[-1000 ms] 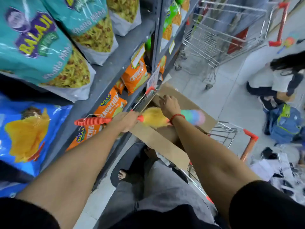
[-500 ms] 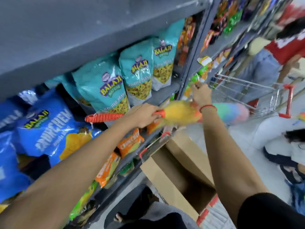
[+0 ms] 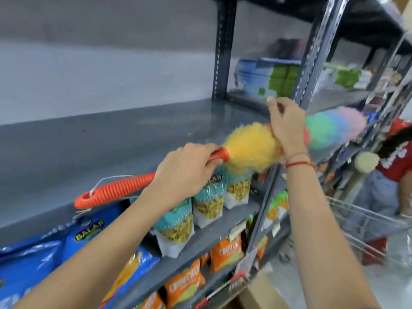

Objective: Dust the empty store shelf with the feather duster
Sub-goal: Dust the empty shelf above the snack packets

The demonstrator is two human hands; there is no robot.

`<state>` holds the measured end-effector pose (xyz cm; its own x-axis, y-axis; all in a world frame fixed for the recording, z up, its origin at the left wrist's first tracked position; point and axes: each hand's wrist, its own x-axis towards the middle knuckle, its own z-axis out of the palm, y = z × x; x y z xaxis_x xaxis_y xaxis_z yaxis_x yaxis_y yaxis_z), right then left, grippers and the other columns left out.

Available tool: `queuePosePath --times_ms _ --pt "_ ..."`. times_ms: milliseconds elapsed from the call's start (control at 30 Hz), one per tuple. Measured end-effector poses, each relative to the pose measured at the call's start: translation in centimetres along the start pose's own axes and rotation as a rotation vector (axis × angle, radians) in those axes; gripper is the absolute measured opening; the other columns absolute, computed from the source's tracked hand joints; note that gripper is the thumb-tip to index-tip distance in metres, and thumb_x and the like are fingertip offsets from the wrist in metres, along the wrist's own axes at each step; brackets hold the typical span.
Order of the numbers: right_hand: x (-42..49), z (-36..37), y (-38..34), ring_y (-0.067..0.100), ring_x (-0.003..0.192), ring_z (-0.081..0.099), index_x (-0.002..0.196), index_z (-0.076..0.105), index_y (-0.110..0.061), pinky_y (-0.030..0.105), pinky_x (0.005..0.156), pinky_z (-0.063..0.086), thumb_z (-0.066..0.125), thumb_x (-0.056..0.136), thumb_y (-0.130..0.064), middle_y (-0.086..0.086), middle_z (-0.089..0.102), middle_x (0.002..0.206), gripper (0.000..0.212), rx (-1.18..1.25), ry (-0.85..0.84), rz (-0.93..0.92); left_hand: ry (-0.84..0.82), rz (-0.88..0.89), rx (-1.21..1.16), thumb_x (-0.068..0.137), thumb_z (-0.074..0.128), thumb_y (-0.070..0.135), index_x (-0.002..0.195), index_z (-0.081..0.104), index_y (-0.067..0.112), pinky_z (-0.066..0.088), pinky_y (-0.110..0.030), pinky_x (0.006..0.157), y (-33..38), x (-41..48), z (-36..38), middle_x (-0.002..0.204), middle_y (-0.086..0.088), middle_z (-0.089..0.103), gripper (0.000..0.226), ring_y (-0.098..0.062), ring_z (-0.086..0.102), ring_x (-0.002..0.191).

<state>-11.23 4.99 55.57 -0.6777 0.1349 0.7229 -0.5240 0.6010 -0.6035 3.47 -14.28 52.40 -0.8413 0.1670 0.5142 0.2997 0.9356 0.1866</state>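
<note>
An empty grey metal shelf (image 3: 107, 139) spans the upper left of the head view. I hold a feather duster (image 3: 252, 146) with a ribbed orange handle and a fluffy yellow, green, blue and pink head just in front of the shelf's front edge. My left hand (image 3: 185, 172) is shut around the handle near the head. My right hand (image 3: 286, 126) rests on the middle of the fluffy head, fingers pinching the fluff. The head's pink tip points right, past the shelf's upright post (image 3: 312, 56).
Teal snack bags (image 3: 207, 204), blue bags (image 3: 29, 259) and orange bags (image 3: 185, 284) fill the lower shelves. A cardboard box (image 3: 260, 295) sits at the bottom. A wire trolley (image 3: 367, 228) and a person in red (image 3: 396, 159) are at the right.
My view and both hands have risen from the lower snack shelves and box up to the empty shelf, carrying the duster along. Both hands keep their hold on it.
</note>
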Motion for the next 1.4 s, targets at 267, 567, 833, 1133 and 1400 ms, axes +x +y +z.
queuePosePath --times_ms 267,567,833,1133,1400 --pt "0.0 4.3 -4.2 0.028 0.090 0.062 0.095 0.068 0.000 0.044 0.088 0.048 0.052 0.097 -0.029 0.020 0.070 0.095 0.033 0.110 -0.068 -0.105 -0.135 -0.279 0.031 0.092 0.046 0.043 0.107 0.066 0.032 0.053 -0.039 0.078 -3.6 -1.5 -5.3 0.094 -0.005 0.070 0.027 -0.032 0.065 0.092" --pt "-2.0 6.7 -2.5 0.032 0.101 0.060 0.102 0.067 -0.001 0.038 0.091 0.046 0.053 0.096 -0.028 0.019 0.069 0.104 0.031 0.108 -0.147 -0.076 -0.269 -0.398 -0.089 0.090 0.051 0.046 0.095 0.070 0.045 0.052 -0.036 0.081 -5.9 -3.5 -8.0 0.081 0.011 0.071 0.020 -0.011 0.066 0.082" --pt "-3.3 6.6 -1.5 0.030 0.097 0.060 0.100 0.067 -0.004 0.040 0.089 0.047 0.051 0.096 -0.031 0.015 0.070 0.101 0.031 0.068 -0.184 -0.043 -0.376 -0.460 -0.233 0.090 0.058 0.035 0.051 0.066 0.041 0.035 -0.015 0.046 -8.7 -3.9 -11.4 0.045 0.005 0.049 0.040 -0.006 0.044 0.041" --pt "-5.2 8.1 -2.1 0.030 0.094 0.058 0.088 0.069 -0.005 0.035 0.084 0.042 0.046 0.099 -0.032 0.015 0.071 0.089 0.037 0.100 -0.296 -0.084 -0.115 -0.611 0.058 0.093 0.047 0.044 0.078 0.074 0.014 0.036 -0.029 0.054 -9.7 -2.6 -9.7 0.050 -0.002 0.053 0.043 -0.022 0.053 0.056" --pt "-5.4 9.9 -2.9 0.033 0.080 0.059 0.076 0.060 -0.007 0.033 0.064 0.040 0.043 0.099 -0.034 0.016 0.067 0.080 0.039 0.003 -0.286 -0.087 -0.057 -0.623 0.116 0.094 0.040 0.042 0.102 0.064 0.006 0.047 -0.038 0.079 -5.3 1.0 -5.3 0.105 -0.019 0.064 0.043 -0.038 0.061 0.096"
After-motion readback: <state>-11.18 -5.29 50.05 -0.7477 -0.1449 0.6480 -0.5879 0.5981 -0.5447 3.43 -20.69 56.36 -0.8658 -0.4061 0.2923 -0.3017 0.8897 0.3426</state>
